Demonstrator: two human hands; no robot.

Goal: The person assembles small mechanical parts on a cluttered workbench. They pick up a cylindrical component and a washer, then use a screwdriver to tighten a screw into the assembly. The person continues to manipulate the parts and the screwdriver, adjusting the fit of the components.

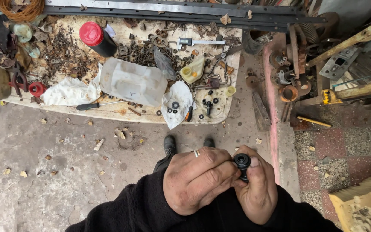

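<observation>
Both hands grip a small black round part over a concrete floor, in front of a cluttered tabletop.

Left hand (198, 180), ring on one finger, closes its fingers round the small black round part (241, 162); right hand (257, 189) clamps it too, thumb pressed vs. its rim. The part sits between the two hands, near the person's chest, above black shoes (170, 145). Beyond: tabletop (108, 114) w/ rusty hardware, a red-capped black can (96, 38), a milky plastic jug (132, 81) on its side, a screwdriver (95, 105), a caliper (196, 42), white rags & black washers (175, 105). Scrap metal at right.
</observation>
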